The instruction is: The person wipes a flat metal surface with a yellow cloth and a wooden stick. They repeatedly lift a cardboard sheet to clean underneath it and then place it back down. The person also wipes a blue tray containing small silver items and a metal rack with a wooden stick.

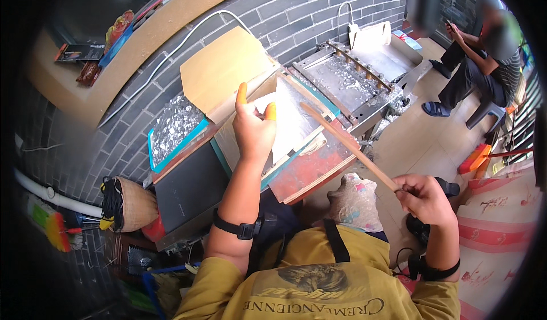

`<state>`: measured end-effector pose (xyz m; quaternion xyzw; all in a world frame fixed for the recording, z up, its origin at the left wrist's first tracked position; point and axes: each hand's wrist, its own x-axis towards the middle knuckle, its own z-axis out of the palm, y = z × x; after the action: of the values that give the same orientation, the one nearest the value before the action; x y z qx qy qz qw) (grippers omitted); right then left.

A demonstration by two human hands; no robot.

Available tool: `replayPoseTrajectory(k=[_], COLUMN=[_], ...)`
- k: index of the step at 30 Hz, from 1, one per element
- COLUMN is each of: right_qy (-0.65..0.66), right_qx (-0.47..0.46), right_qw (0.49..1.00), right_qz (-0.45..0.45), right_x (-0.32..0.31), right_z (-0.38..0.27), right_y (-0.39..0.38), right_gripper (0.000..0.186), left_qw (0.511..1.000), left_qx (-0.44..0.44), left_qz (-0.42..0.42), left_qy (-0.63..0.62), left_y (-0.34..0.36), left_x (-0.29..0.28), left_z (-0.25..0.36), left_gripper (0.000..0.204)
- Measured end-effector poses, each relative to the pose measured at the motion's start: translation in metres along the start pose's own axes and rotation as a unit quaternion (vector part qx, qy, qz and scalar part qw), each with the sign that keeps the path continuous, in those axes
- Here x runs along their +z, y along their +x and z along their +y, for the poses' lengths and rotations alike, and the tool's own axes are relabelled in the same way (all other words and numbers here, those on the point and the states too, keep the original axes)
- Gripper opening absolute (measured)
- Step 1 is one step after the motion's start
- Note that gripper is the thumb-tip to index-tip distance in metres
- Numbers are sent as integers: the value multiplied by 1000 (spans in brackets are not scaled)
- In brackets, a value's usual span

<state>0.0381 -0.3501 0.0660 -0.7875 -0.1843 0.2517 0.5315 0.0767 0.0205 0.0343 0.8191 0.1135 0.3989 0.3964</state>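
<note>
My left hand is over the left side of a stack of thin white sheets. Orange covers sit on its thumb and index fingertip. These two fingers are spread apart, with nothing visible between them; its other fingers are partly hidden. In my right hand, at the right, the near end of a long flat wooden stick is gripped. The stick slants up and left, and its far tip lies over the right part of the sheets. Whether the tip touches them I cannot tell.
A brown paper sheet leans behind the stack. To its left, a teal-edged tray holds silvery scraps. A reddish board lies in front. Beyond stands a scrap-strewn metal frame. Two people sit at the far right; white-and-red sacks are near right.
</note>
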Motion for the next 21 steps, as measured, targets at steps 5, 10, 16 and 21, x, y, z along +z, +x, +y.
replayPoseTrajectory(k=[5,10,16,21], right_qy=[32,74,67,90], right_qx=[-48,-32,-11,-41], right_qw=[998,996,997,995], right_qz=[-31,-27,-29,-20], right_x=[21,38,49,53], right_z=[-6,-7,-6,3], right_y=[39,71,93,105], right_gripper=[21,16,14,19], left_qw=[1000,982,952,986], left_qx=[18,-52,-62,44], left_qz=[-7,-153,-258,-162], left_qy=[20,-100,-151,2], left_y=[-1,-8,3,51], left_x=[-2,7,-7,-23], left_z=[0,9,7,-3], left_gripper=[71,71,52,34])
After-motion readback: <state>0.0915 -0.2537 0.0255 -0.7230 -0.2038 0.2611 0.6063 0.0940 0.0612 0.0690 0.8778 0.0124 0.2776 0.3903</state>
